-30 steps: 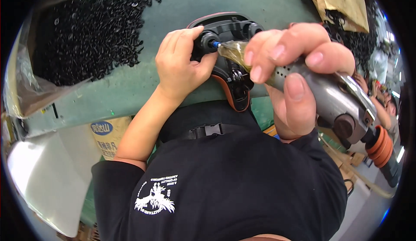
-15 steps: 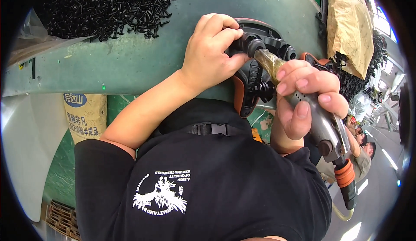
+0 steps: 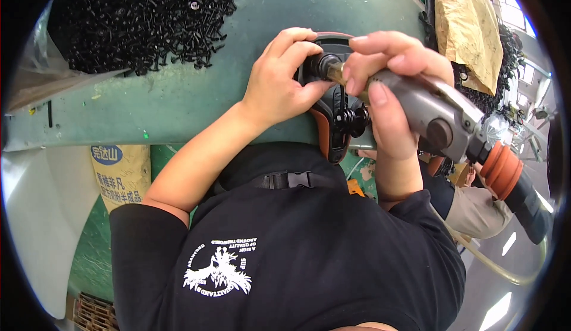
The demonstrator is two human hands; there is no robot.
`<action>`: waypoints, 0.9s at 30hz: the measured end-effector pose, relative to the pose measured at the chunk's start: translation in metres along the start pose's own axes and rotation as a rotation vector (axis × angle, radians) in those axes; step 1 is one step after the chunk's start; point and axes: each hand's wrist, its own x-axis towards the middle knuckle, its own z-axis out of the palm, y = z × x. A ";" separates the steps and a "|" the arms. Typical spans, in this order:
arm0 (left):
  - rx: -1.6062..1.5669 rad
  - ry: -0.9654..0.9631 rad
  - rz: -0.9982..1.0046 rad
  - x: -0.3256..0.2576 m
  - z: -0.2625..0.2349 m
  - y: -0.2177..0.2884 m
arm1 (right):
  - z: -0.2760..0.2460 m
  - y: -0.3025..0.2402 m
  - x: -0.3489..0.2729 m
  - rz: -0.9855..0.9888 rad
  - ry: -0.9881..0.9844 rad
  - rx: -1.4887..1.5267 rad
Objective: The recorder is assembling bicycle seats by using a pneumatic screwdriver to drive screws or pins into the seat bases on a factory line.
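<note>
My left hand (image 3: 282, 81) curls around a black plastic part with a reddish rim (image 3: 333, 35), its fingers and thumb on either side of a round black fitting (image 3: 321, 64). My right hand (image 3: 401, 78) grips a grey metal air screwdriver (image 3: 434, 108) with an orange ribbed collar. The tool's tape-wrapped nose points at the round fitting and seems to meet it; the contact itself cannot be made out. Just below, at the bench edge, lies a similar black part with an orange side (image 3: 329, 130) and a black knob.
A large heap of black screws (image 3: 143, 22) covers the bench's far left beside clear plastic sheeting. At the far right stands a brown paper bag (image 3: 467, 27) next to more black pieces. A printed sack (image 3: 122, 173) is below the green bench (image 3: 196, 105). A hose trails at right.
My right hand has moved up and left, and the screwdriver lies more level, its nose nearer the fitting. My left hand keeps its hold. The view has shifted slightly.
</note>
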 end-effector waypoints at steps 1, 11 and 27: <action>0.121 -0.043 0.039 0.000 -0.005 0.005 | -0.001 -0.008 -0.003 0.002 -0.002 0.032; 1.013 -0.275 0.122 0.031 -0.094 0.013 | -0.061 -0.057 -0.045 -0.102 0.162 0.294; -1.074 -0.453 -0.724 0.006 0.007 0.085 | -0.084 -0.095 -0.065 -0.137 0.221 0.495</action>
